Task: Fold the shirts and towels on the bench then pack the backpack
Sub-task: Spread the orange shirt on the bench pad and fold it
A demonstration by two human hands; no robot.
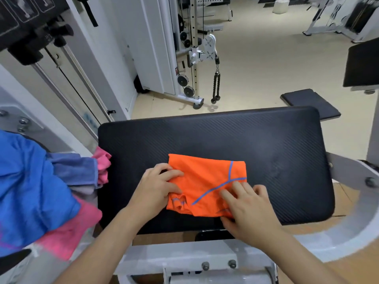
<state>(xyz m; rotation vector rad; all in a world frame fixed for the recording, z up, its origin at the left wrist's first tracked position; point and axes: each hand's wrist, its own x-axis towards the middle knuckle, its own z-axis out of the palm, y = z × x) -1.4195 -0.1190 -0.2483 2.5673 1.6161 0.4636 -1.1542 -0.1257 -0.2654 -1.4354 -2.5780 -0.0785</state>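
Observation:
An orange shirt (pixel 205 177) with thin blue seams lies folded into a small rectangle on the black padded bench (pixel 225 138). My left hand (pixel 158 189) grips the shirt's left edge, fingers curled over the fabric. My right hand (pixel 246 206) presses flat on its near right corner, thumb under the edge. To the left, a heap of unfolded laundry holds a blue shirt (pixel 26 185), a blue-grey towel (pixel 75 171) and pink cloth (pixel 102 167). No backpack is in view.
White machine frame (pixel 184 257) runs along the near side of the bench, with a curved white arm (pixel 348 232) at the right. A cable tower with a rope handle (pixel 215 87) stands beyond, and a black floor pad (pixel 307 103) lies at far right.

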